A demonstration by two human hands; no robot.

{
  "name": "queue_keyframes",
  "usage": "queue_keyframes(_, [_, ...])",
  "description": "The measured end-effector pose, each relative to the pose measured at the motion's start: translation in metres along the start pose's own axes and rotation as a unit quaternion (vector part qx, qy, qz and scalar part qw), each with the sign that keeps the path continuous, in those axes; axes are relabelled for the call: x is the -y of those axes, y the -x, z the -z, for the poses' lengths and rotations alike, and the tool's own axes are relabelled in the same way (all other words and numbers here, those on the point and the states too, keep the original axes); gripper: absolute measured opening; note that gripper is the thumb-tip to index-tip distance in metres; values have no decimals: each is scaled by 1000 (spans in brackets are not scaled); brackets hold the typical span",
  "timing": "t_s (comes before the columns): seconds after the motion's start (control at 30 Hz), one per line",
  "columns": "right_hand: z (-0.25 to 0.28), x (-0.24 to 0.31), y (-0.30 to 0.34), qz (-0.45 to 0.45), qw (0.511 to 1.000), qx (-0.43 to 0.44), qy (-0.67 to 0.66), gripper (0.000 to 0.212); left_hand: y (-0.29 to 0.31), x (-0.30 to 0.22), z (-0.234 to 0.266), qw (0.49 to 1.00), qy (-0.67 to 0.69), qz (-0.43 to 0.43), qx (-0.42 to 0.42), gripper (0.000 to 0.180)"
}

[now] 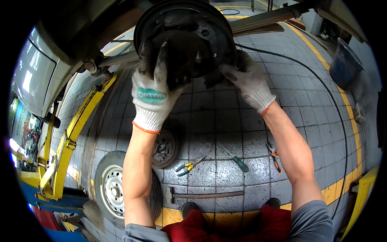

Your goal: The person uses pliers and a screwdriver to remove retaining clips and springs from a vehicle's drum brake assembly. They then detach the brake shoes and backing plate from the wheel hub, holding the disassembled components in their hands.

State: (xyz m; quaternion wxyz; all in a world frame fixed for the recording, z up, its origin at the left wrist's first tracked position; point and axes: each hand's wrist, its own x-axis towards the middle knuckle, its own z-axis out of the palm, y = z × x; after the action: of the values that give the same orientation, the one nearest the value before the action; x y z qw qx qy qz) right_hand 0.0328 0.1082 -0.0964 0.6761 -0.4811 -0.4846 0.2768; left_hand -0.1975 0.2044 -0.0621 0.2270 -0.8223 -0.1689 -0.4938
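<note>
Tile floor (217, 121), yellow line (348, 107), yellow steel arm (72, 137), left hand (154, 82), right hand (250, 80) at brake assembly (189, 46) (either grip unclear)

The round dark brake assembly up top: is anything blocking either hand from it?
Nothing visible beyond the work gloves: the left hand reaches over the brake assembly's face, and the right hand is at its lower right edge.

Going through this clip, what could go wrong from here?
The left hand and right hand are up at the dark brake; fingers might get pinched among its parts.
The gloves look blackened over the fingers, so a grip could slip.
The hammer lies just ahead of the shoes, a possible trip hazard.
</note>
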Motion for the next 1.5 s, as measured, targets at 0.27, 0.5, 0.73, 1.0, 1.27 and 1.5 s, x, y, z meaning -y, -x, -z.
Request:
queue_keyframes(0.27, [4,-7,0,-17,999,27,35,42,-8,6,-1,995,-88,-2,54,92])
queue_keyframes(0.5, [2,-13,-9,24,990,-25,140,48,-2,-3,-29,997,-36,17,-61,90])
queue_keyframes(0.73, [-3,-16,-6,-14,998,9,61,53,4,-26,-48,984,-57,113,-125,105])
queue_keyframes(1.0, [-11,-27,-10,16,1000,-10,2,55,1,-40,-44,970,-89,214,-78,110])
queue_keyframes(1.27, [-7,-22,-4,91,979,-8,183,49,2,-42,-30,973,-101,201,-54,119])
queue_keyframes(1.5, [-11,-16,-2,-5,1000,-9,-9,44,-20,-9,-13,998,-61,-9,-13,100])
